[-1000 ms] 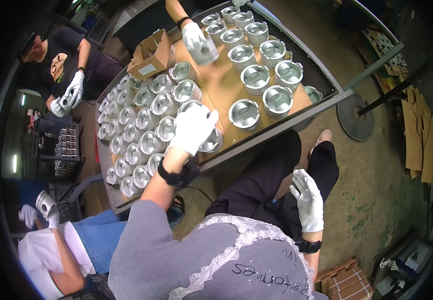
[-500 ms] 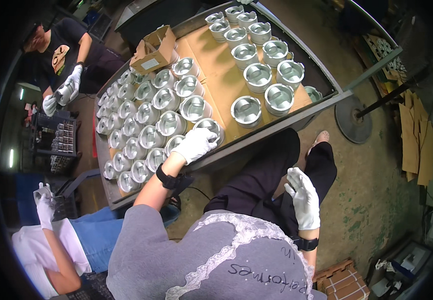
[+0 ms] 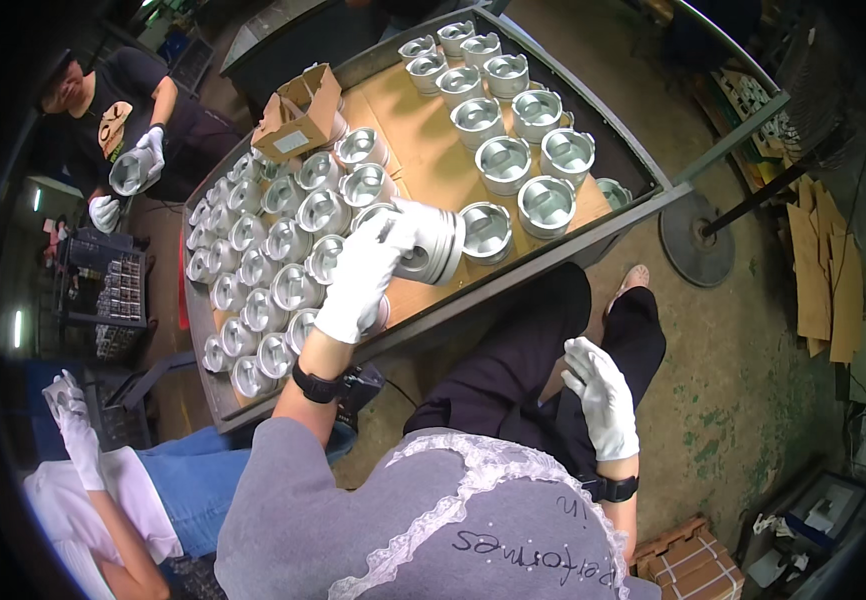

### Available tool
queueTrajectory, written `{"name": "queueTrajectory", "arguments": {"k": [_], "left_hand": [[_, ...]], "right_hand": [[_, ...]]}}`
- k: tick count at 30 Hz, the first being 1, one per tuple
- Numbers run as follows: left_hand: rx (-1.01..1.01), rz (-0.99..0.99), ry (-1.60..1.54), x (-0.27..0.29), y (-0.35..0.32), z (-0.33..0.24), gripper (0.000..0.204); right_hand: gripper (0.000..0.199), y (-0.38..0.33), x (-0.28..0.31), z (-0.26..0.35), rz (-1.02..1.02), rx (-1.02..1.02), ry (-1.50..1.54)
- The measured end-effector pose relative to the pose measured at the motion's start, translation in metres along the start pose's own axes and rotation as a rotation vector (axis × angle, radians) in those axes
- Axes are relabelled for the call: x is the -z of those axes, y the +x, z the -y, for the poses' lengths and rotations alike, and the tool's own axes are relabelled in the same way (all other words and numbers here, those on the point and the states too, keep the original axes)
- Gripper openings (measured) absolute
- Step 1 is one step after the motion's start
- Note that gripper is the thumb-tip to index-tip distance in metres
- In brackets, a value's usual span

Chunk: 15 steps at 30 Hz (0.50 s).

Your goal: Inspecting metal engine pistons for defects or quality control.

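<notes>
Metal piston, silver, ring grooves showing, tipped on its side and lifted just clear of the worktop near the middle of its near edge. Left hand, white glove, has it: fingers wrapped over the crown end, pinching the piston. Right hand, also gloved, rests on the lap below the near edge, well apart from the parts; fingers loosely together, holding nothing.

Step in hand, as I read it: one piston picked off the tray and being brought in, likely for a check or to move it. Next move would call for a firm grip while it is turned, and a free slot to set it down upright.

Worktop: brown board in a dark metal frame. Packed rows of pistons fill the left end; looser rows run to the far right corner. Open cardboard box at the far edge.

Room: stained concrete floor, cardboard sheets at right. Other gloved people work off the left end.
</notes>
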<state>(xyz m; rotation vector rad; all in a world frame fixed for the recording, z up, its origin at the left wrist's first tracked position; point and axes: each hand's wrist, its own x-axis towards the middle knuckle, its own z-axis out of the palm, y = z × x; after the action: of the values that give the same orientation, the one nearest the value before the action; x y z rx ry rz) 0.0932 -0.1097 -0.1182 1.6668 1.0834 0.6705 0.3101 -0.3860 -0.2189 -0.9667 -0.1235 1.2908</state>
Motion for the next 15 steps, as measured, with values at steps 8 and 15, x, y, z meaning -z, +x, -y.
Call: {"name": "queueTrajectory", "arguments": {"k": [8,15], "left_hand": [[0.375,0.33,-1.042,-0.083,0.023,-0.008,0.039],[0.569,0.584,-1.09,-0.159,0.013,-0.003,0.04]], "right_hand": [[0.045,-0.009,-0.038,0.035,0.114,0.093,-0.126],[0.044,-0.029,-0.037,0.042,0.108,0.07,-0.076]]}}
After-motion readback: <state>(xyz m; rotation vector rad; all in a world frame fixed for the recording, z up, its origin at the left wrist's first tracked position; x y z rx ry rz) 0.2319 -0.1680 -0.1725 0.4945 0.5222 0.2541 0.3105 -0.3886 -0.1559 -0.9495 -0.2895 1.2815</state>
